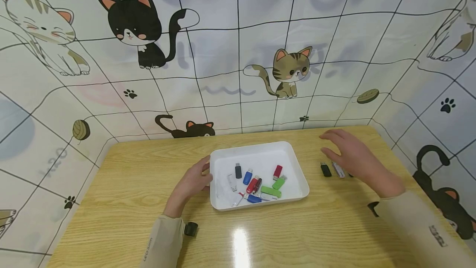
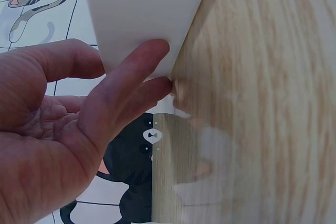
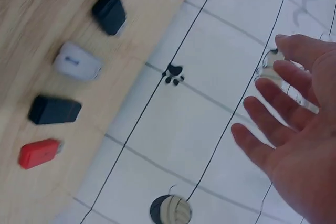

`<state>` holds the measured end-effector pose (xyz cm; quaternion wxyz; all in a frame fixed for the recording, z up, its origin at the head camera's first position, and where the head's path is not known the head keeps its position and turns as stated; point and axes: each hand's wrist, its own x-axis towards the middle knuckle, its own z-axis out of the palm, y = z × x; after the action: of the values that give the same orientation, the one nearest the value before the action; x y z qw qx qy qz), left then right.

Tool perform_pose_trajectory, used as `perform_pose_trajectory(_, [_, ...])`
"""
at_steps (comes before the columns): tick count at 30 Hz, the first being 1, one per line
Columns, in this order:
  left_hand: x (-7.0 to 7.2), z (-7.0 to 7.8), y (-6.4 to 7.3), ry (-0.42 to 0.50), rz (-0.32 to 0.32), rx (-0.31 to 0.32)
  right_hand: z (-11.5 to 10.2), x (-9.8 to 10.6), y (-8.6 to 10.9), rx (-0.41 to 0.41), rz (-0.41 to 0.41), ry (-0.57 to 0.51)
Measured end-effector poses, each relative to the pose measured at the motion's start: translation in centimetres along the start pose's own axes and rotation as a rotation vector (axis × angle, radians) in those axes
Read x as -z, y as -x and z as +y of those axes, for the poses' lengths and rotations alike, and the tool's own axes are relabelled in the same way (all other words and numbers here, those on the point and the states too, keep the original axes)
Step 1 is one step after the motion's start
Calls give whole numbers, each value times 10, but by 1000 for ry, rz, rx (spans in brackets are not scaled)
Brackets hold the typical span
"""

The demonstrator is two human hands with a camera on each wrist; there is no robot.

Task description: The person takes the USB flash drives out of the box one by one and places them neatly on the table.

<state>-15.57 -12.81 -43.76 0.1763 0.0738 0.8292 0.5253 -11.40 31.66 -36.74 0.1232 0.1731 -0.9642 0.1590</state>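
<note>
A shallow white tray [image 1: 256, 149] holds several USB flash drives. Among these are a blue drive [image 1: 247, 176], a red drive [image 1: 277, 171] and a green drive [image 1: 271, 191]. My left hand [image 1: 195, 177] holds the tray's left side, thumb at the rim and fingers on the outer wall [image 2: 142, 14]. Over the table's right side, my right hand [image 1: 347, 152] is raised with fingers spread and nothing in it. Below it lies a row of drives: a black drive [image 3: 108, 12], a pale grey drive [image 3: 77, 61], another black drive [image 3: 54, 109] and a red drive [image 3: 39, 153].
The wood-grain table [image 1: 148, 185] meets a cat-print sheet [image 1: 223, 53] at the back and sides. Light reflects off the table in front of the tray. A dark wrist camera [image 1: 191, 229] sits at my left sleeve.
</note>
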Motion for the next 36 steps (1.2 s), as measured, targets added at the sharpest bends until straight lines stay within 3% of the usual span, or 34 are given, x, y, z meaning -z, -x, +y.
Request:
perform_pose_trajectory(7, [0,0,0,10,-3,1,-25,-14,-13,247,37,23])
perform_pose_trajectory(11, [-1,0,0,4,-3,-1,-34,-26,-19,341,20,33])
perform_pose_trajectory(26, [-2,3,1,-40,7,7,-62,-57,-37,412,-324,210])
perform_pose_trajectory(30, [-2,3,1,-36,3,7,-66,-63,-41,446,-381,258])
perform_pose_trajectory(36, [-2,2,1,-28,4,4,-71,-74,-44,439,-427,223])
